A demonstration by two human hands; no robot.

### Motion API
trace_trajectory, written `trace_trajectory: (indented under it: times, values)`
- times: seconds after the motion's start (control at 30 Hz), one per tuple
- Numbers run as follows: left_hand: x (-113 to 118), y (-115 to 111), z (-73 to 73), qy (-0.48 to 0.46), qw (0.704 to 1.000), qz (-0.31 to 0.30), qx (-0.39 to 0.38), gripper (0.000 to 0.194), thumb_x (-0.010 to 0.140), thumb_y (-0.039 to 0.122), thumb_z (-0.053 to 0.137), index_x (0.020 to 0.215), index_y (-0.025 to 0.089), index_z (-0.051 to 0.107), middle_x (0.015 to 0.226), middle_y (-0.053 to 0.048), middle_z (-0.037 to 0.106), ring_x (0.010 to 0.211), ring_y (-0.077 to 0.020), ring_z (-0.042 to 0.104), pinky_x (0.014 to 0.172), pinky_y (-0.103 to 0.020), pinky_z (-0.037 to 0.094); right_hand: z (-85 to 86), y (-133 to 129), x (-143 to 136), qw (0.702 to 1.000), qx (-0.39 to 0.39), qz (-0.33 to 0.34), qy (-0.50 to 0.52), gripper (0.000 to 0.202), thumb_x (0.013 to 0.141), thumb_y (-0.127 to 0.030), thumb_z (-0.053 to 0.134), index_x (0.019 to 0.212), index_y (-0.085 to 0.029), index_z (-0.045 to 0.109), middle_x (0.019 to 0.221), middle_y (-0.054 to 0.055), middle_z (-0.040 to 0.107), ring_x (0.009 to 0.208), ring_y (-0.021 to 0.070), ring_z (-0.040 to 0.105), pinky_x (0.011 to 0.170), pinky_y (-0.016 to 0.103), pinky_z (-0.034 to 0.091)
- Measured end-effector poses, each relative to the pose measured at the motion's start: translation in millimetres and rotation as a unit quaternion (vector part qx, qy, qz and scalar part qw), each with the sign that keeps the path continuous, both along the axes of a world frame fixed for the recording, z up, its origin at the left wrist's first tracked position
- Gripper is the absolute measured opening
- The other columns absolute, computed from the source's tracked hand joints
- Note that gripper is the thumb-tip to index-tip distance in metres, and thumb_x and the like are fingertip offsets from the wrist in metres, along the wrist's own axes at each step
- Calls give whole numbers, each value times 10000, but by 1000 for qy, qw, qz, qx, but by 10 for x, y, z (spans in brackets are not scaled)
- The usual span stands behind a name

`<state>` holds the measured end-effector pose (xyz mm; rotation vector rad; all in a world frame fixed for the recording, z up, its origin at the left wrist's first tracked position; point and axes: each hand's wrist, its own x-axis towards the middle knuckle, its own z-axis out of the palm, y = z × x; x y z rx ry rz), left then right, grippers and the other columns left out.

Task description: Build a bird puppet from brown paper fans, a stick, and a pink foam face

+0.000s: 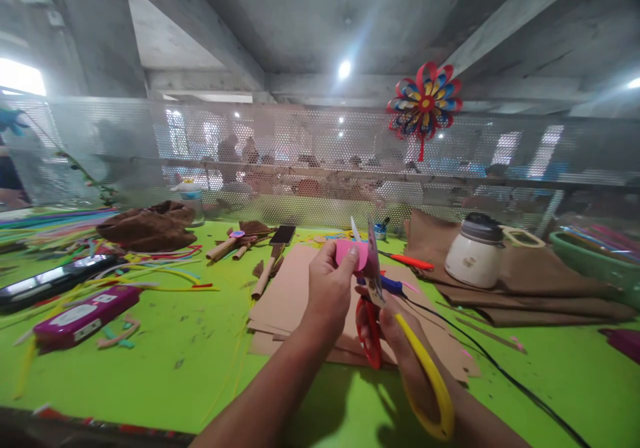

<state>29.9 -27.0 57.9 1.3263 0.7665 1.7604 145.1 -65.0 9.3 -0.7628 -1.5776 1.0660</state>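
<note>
Between the thumb and fingers of my left hand (327, 281) is a small pink piece (345, 253) with a rounded edge, paper or foam by its look. My right hand (400, 341) grips a pair of scissors (374, 291) with one red and one yellow handle. Their blades point up and stand apart, with the pink piece at or between them. Beneath both hands lie stacked sheets of tan card (293, 288). A blue-handled tool (393, 285) with a black cord rests on the card just behind the scissors.
A purple power strip (87, 318), coloured strips and brown cloth (150, 229) lie on the left. Brown paper-wrapped sticks (267, 271) and a phone (283, 235) are behind the card. On the right stand a white jar (474, 255) on brown sheets and a green basin (590, 261).
</note>
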Motion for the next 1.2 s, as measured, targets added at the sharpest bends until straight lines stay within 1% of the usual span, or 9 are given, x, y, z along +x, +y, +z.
trace_trajectory:
  times: [0.17,0.27,0.33,0.43,0.6,0.77,0.93,1.07,1.2]
  values:
    - [-1,18,-20,0,1000,1,0,127,829,282,587,782,170,550,744,5,559,652,-116,485,669,-273,417,1,-24,-8,1000,-12,-24,1,582,912,-661,378,1209,-179,513,782,16,520,576,111,436,489,241,373]
    - [1,15,-8,-2,1000,-1,-1,124,828,284,589,790,171,555,755,-1,575,649,-115,490,665,-272,418,0,-14,-18,1000,-24,-10,12,587,900,-672,392,1200,-181,510,759,2,502,544,100,418,458,228,356]
    - [2,9,0,-3,1000,-2,0,125,826,282,591,783,172,551,749,-3,575,650,-115,492,666,-272,418,-1,-4,-24,1000,-20,0,12,582,902,-669,390,1186,-175,510,748,-4,493,531,97,421,457,230,366]
    - [4,-3,10,-3,1000,-3,4,125,830,278,587,780,169,552,737,-1,568,651,-115,492,665,-271,417,-1,-3,-29,1000,-16,0,16,582,904,-667,386,1180,-168,506,756,-1,491,529,97,436,454,234,378]
    - [-1,-15,24,0,1000,-6,2,125,835,276,583,781,168,550,714,7,558,647,-115,490,655,-268,415,4,-19,-23,999,-33,-7,17,597,903,-667,389,1192,-157,501,744,-5,491,530,100,451,442,228,387]
    - [-22,-14,45,6,1000,-7,2,125,828,270,589,772,164,551,681,8,556,622,-115,486,636,-266,410,-1,-10,-10,999,-44,-1,23,636,877,-693,417,1192,-149,514,745,3,507,536,99,454,428,217,382]
    - [-40,-13,62,0,1000,-19,-4,134,816,276,604,765,158,564,677,2,564,618,-112,486,630,-258,410,7,-16,-13,997,-70,1,39,650,847,-715,449,1193,-169,518,722,-2,501,519,102,447,409,215,365]
    - [-54,-8,69,3,1000,-25,-7,146,815,289,605,766,155,574,691,-3,569,624,-111,481,632,-256,413,37,-23,-21,996,-81,8,47,694,782,-770,484,1131,-175,568,702,9,504,495,105,434,400,229,355]
    - [-65,-12,82,6,1000,-18,-9,139,810,286,602,766,156,581,691,-3,564,622,-112,481,631,-257,416,58,-28,-23,995,-86,7,44,690,768,-785,482,1102,-191,587,678,8,503,466,102,411,377,227,337]
